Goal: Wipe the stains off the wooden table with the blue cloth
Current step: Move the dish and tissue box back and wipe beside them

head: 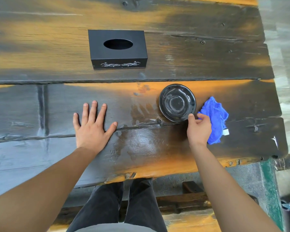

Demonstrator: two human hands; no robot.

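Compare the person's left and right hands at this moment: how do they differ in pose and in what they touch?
The left hand lies flat, fingers spread, palm down on the bare wooden table; the right hand is curled, fingers bent. The left hand holds nothing; the right hand sits at the blue cloth, thumb near the black dish. Both are bare.

A person is standing at a dark wooden table (208, 52) streaked with orange. The left hand (92, 126) is lying flat on it, fingers spread. The right hand (198, 128) is resting with its thumb at the near rim of a black saucer (177, 102), fingers curled loosely over a crumpled blue cloth (215, 118) just right of the saucer. A wet smear (141, 144) is glistening between the hands. A black tissue box (118, 49) is sitting farther back.
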